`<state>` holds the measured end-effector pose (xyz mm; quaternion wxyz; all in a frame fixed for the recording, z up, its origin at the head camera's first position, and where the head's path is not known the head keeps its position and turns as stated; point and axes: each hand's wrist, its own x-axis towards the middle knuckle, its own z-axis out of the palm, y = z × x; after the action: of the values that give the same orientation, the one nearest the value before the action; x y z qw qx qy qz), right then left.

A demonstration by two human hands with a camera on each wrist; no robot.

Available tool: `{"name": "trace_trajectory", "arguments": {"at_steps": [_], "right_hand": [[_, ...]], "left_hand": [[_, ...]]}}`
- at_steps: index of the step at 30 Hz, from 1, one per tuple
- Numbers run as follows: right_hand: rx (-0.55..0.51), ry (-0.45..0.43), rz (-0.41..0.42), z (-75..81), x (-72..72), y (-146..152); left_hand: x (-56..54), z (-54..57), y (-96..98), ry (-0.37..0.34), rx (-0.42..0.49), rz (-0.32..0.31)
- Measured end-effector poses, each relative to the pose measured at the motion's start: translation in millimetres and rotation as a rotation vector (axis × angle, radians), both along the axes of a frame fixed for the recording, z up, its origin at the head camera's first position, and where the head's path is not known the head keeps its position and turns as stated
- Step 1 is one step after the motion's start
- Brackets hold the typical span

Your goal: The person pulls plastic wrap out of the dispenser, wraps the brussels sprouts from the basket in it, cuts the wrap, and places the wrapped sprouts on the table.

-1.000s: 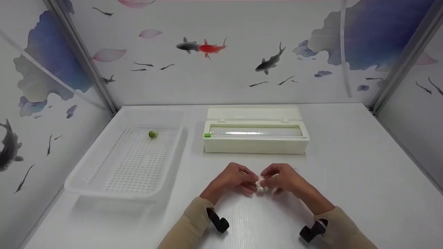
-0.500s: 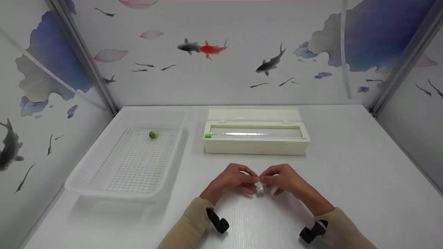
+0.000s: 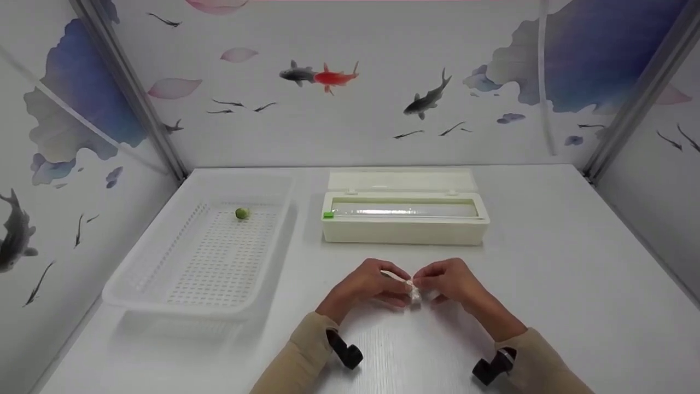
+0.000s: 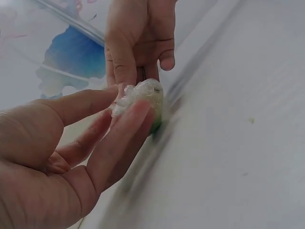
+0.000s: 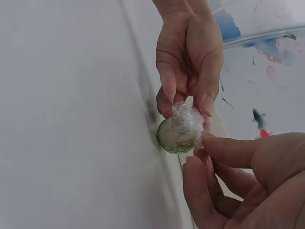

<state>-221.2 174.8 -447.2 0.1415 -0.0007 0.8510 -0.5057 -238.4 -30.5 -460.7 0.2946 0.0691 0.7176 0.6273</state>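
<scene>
A small round green fruit [image 5: 174, 137], wrapped in crinkled clear cling film [image 5: 188, 117], sits between my two hands, low over the white table. My left hand [image 3: 369, 282] holds it between thumb and fingers; in the left wrist view the film bunches up white on the wrapped fruit [image 4: 156, 95]. From the other side my right hand [image 3: 453, 280] pinches the gathered film with thumb and index finger. Behind the hands stands a cream cling film box [image 3: 404, 232], its lid raised, with a shiny roll inside and a green slider at the left end.
A white perforated basket [image 3: 249, 298] stands to the left, with one small green fruit [image 3: 241, 213] in it. White panels printed with fish close off the back and sides of the table [image 3: 574, 262].
Both hands stay in place while the fingers shift slightly around the film. The wrapped fruit has moved a little to the right and turned between them.
</scene>
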Motion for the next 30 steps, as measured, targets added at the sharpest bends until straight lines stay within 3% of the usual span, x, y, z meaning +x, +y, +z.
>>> {"name": "trace_trajectory", "arguments": {"at_steps": [6, 14, 22, 25, 30], "right_hand": [[0.056, 0.052, 0.021, 3.3, 1.5, -1], [0.103, 0.062, 0.107, 7.2, 2.2, 2], [0.125, 0.038, 0.016, 4.0, 4.4, -5], [0.108, 0.016, 0.029, 1.9, 1.8, -2], [0.000, -0.056, 0.139, -2.4, -6.4, 11]], "left_hand": [[0.6, -0.4, 2.7, 0.008, 0.010, 0.071], [0.9, -3.7, 2.8, 0.038, -0.079, 0.123], [3.7, -3.1, 5.5, 0.104, -0.176, 0.129], [3.8, -2.3, 4.5, 0.076, -0.128, 0.112], [1.6, -0.8, 1.6, 0.037, -0.047, 0.081]]}}
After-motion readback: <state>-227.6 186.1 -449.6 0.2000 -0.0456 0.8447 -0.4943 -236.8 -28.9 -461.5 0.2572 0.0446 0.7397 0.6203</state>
